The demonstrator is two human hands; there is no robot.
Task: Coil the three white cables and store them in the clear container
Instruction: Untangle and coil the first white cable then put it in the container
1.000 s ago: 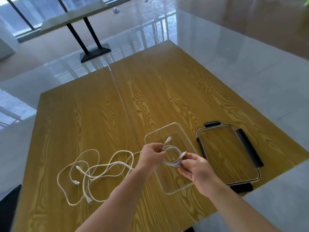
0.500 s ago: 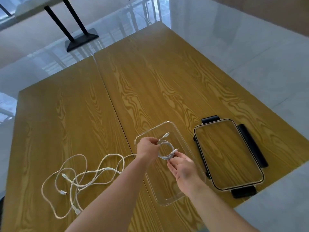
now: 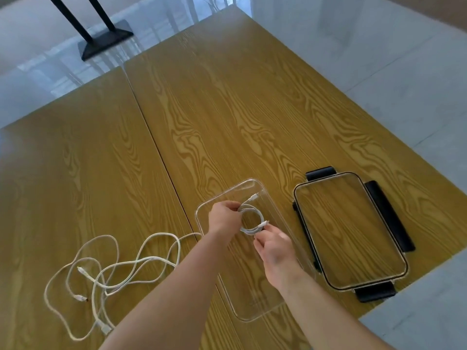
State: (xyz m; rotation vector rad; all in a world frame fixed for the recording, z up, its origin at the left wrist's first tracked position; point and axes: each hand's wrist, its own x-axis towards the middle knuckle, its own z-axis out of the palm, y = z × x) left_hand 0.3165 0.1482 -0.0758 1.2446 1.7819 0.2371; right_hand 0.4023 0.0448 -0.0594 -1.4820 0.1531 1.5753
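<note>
A small coil of white cable [image 3: 254,219] hangs over the clear container [image 3: 228,192], which stands open on the wooden table. My left hand [image 3: 223,218] grips the coil's left side. My right hand [image 3: 274,246] pinches its lower right part, near one plug end. The coil's other plug sticks out toward the container's far wall. Whether the coil touches the container floor I cannot tell. Two more white cables [image 3: 113,271] lie loose and tangled on the table to the left, partly hidden by my left forearm.
The container's clear lid [image 3: 351,231] with black clips lies flat just right of the container, near the table's right edge. A seam [image 3: 151,137] runs between the two joined tabletops. A black stand base [image 3: 106,44] sits on the glossy floor beyond.
The view has tilted down and closed in. Both hands have kept hold of the coil and brought it lower, over the container's far half.
</note>
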